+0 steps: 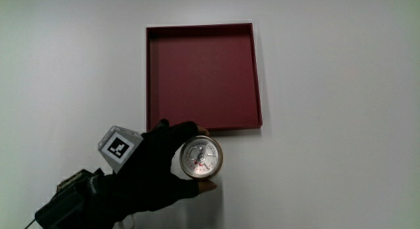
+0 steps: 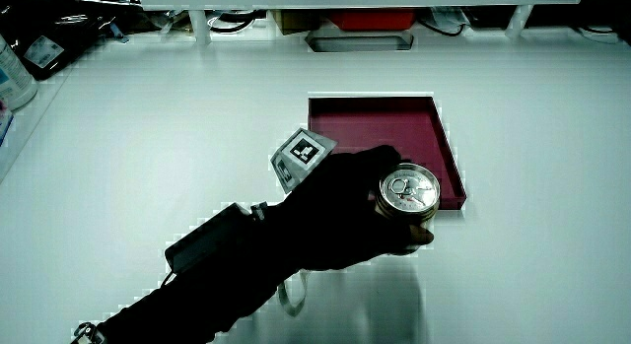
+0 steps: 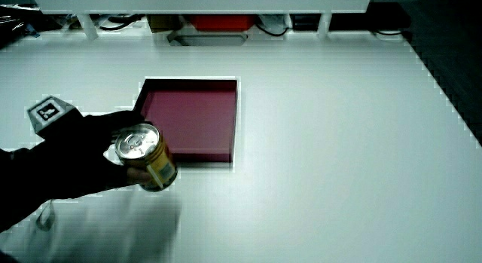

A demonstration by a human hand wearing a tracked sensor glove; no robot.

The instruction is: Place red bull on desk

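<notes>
The can [image 1: 201, 157] shows its silver top with a pull tab in the main view; in a side view its body [image 3: 157, 169] is yellow-gold. The gloved hand [image 1: 164, 166] is shut around the can, holding it upright above the white desk [image 1: 328, 176], just nearer to the person than the dark red tray [image 1: 164, 71]. In both side views the can [image 2: 409, 194] is held at the tray's near edge, outside the tray [image 2: 449, 162]. A patterned cube [image 1: 120, 147] rides on the hand's back.
The dark red square tray [image 3: 226, 105] lies on the desk with nothing in it. A low partition with a red item [image 2: 373, 19] and cables runs along the table's farthest edge. A black strap device [image 1: 69, 199] sits on the forearm.
</notes>
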